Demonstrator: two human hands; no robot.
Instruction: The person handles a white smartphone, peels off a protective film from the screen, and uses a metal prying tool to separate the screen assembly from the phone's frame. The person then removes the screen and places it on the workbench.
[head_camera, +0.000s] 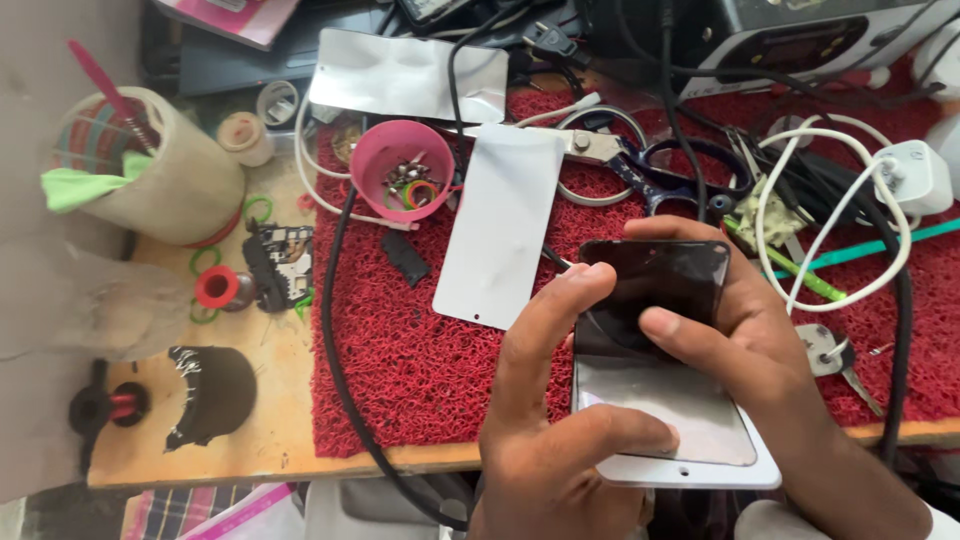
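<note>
I hold a phone (668, 400) with a glossy dark screen over the near edge of a red mat (420, 360). My left hand (555, 420) grips its left side, with the thumb across the lower glass and a finger at the top left corner. My right hand (745, 330) wraps the right side, its thumb pressing the dark upper part of the screen. A white rectangular screen protector sheet (500, 225) lies on the mat just left of the phone.
A pink cup (400, 165) of small parts stands at the mat's far left. Scissors (640, 160), white cables with a charger (915, 175), a key (835, 360) and a green tool lie to the right. A tape roll (150, 170) and small parts sit on the wooden bench at left.
</note>
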